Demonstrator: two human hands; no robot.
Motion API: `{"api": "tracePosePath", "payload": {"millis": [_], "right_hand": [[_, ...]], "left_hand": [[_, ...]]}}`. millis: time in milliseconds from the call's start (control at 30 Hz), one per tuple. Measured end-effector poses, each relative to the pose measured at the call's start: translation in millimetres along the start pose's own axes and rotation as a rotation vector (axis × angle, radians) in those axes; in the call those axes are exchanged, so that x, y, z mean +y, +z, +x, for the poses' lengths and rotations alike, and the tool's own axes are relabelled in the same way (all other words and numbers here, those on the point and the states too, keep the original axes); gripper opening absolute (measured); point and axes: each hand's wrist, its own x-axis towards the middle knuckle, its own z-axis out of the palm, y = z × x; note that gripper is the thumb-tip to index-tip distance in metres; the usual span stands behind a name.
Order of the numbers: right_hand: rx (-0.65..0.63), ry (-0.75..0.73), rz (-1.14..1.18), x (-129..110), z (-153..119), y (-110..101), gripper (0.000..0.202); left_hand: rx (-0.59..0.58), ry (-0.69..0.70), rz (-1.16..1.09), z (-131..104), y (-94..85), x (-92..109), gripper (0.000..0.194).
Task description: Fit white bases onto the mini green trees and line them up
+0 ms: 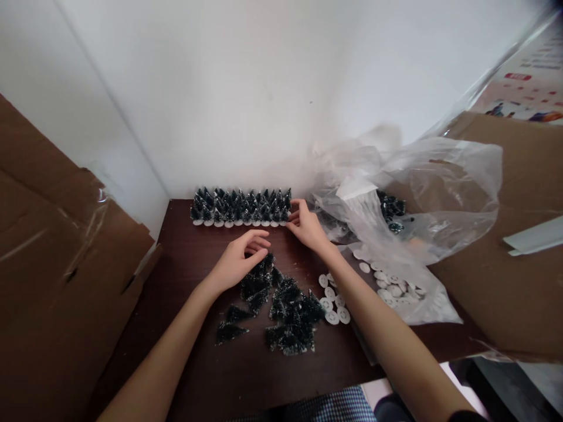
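Loose bristly trees (pixel 290 316) lay heaped at lower centre, white discs (pixel 332 317) beside them, left hand (pixel 237 259) loosely parted by the heap's far end, right hand (pixel 308 227) curled at standing tree rows (pixel 240 206) mid-frame, whether gripping I couldn't tell

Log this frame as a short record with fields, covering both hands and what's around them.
Left hand: open, fingers curved, by the loose trees' far end
Right hand: at the standing trees' right end; grip unclear
Standing trees: rows, white bases
Loose trees: heaped nearer the person
White discs: right of the loose trees
Plastic bag: right side
Surface: dark table
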Motion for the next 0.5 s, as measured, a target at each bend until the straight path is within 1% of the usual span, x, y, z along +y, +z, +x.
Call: {"api": "tracePosePath", "payload": {"millis": [167, 400, 500], "right_hand": [[0.02, 0.025, -0.03, 2, 2, 1, 0.038], [0.124, 0.073, -0.019, 10, 6, 3, 0.037], [0.121, 0.097, 0.041, 12, 8, 7, 0.037]], "left_hand": [[0.0, 0.0, 0.001, 0, -0.3, 1, 0.035], [-0.004, 0.009, 0.009, 0, -0.4, 1, 0.035], [-0.006, 0.006, 0.017, 0, -0.4, 1, 0.034]]}}
